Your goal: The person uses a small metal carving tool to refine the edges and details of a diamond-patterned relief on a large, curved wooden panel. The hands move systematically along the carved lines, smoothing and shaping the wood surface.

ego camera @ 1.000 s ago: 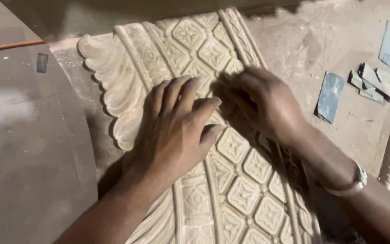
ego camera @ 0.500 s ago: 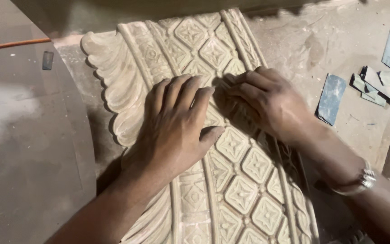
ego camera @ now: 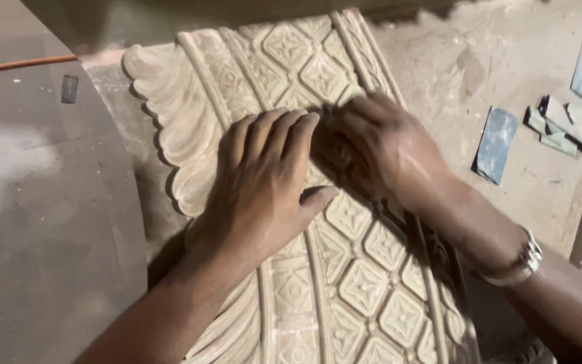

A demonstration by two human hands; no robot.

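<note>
Head view looks down on a pale carved panel point(ego camera: 345, 269) with rows of diamond flowers between raised ribs and a scalloped leaf border along its left edge; it lies across the middle of the scene, running from the far side to the near edge. Left hand point(ego camera: 264, 182) lies flat on the panel, palm down, fingers held together and pointing far, thumb spread out to the right and touching the carving. Right hand point(ego camera: 385, 152) rests just beside it on the right, knuckles up, its fingers curled under and pressed onto the diamonds; whether that grip pinches anything underneath I cannot tell, since the fingertips are hidden. A metal bracelet point(ego camera: 523, 259) circles the right wrist. Dusty ground on the right carries a grey-blue sheet of sandpaper point(ego camera: 495, 143) and a few smaller scraps point(ego camera: 560, 125), well apart from the hands. An orange cord point(ego camera: 18, 65) crosses the far left.
</note>
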